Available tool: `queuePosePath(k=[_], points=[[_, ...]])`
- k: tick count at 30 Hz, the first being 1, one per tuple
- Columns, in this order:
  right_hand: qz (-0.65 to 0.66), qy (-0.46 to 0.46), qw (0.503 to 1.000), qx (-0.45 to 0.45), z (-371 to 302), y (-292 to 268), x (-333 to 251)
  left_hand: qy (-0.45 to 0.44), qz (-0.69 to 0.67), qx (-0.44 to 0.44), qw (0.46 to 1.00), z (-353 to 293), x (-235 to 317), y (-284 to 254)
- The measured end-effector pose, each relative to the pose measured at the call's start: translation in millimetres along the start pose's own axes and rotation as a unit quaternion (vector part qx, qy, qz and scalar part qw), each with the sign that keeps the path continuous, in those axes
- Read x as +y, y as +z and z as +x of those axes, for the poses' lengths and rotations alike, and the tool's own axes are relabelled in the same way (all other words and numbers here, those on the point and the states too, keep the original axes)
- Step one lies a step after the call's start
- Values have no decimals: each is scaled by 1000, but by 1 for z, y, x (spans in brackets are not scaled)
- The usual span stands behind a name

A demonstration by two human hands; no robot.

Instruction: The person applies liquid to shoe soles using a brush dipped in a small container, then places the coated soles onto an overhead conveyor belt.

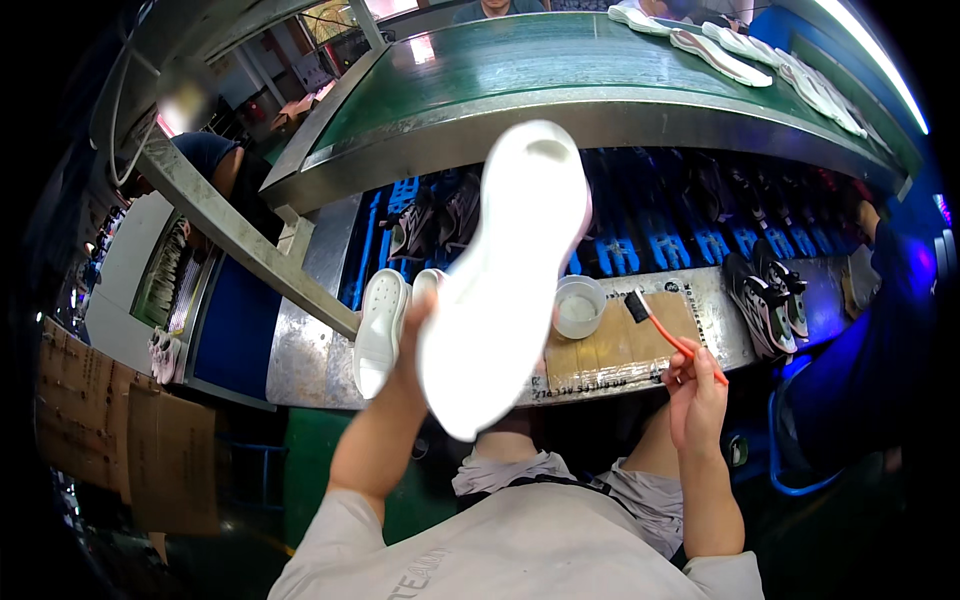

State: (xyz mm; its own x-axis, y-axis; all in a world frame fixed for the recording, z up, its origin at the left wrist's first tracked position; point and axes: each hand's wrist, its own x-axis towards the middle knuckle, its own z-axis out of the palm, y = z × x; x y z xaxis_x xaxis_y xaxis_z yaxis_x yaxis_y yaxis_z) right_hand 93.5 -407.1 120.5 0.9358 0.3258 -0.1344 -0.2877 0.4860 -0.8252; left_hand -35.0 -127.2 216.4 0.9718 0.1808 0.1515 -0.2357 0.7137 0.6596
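Note:
A white shoe sole [510, 270] is held up in front of me, its inner face toward me and its toe end pointing down. My left hand [413, 325] grips it by its left edge, with most of the fingers hidden behind it. In my right hand [695, 390] is a brush [663, 333] with an orange handle and dark bristles, pointing up and left. Between the sole and the brush stands a round translucent cup [578, 306] on a flat cardboard sheet [620, 355]. Another white sole [380, 330] lies on the bench beside my left hand.
A green conveyor belt [520, 60] on a metal frame crosses above the bench, with several white soles [720, 58] on its right. Under it, blue racks [620, 255] carry shoes. Black shoes [765, 300] stand at right, near a co-worker's blue sleeve [880, 330]. Cardboard boxes [120, 430] sit at left.

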Motion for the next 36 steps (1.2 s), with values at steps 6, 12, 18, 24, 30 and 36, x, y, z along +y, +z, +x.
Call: queuePosePath(k=[6,12,18,24,30,36], points=[[-7,17,999,-28,-13,-1,9,178,-153,-86,968,218,156,-31],[-54,-10,997,-54,-16,-15,22,59,-22,-80,995,202,146,-86],[-87,1,994,-73,2,-18,32,120,773,334,527,41,65,-104],[-302,-112,937,-137,38,16,18,-162,801,328,474,-55,-24,-163],[-527,-233,797,-181,72,59,8,-132,796,364,466,-55,-48,-175],[-609,-173,744,-215,96,71,26,-74,219,316,920,-66,-66,-196]])
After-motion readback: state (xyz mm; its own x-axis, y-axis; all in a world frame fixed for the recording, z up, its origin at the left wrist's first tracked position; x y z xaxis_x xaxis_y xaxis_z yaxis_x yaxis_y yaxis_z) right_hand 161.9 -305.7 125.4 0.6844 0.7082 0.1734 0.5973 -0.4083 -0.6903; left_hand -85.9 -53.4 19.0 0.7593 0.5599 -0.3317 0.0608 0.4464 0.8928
